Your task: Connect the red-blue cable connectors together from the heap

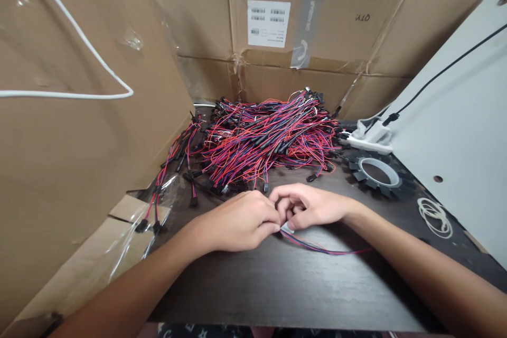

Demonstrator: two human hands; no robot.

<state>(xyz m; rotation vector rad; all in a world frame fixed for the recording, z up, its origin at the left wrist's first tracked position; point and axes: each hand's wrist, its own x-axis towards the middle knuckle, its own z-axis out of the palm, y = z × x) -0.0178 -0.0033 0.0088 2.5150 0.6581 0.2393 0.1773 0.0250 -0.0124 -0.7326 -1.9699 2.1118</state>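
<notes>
My left hand (241,222) and my right hand (307,205) meet over the dark tabletop, fingertips touching. Between them is the end of a wire harness (320,249), its red, blue and dark wires trailing right beneath my right forearm. A small white piece (287,228), perhaps a connector, shows under my right thumb. My left thumb and forefinger are pinched at the wire ends, while my right fingers curl around the same spot. The exact contact is partly hidden by the fingers. Just behind my hands lies a large pile of similar wire harnesses (269,137).
More harnesses (160,190) lie at left by a cardboard panel (79,132). On the right are a tape roll (380,173) with dark strips around its rim, a coiled pale cord (434,217) and a white power strip (370,140). A large carton (332,82) stands behind.
</notes>
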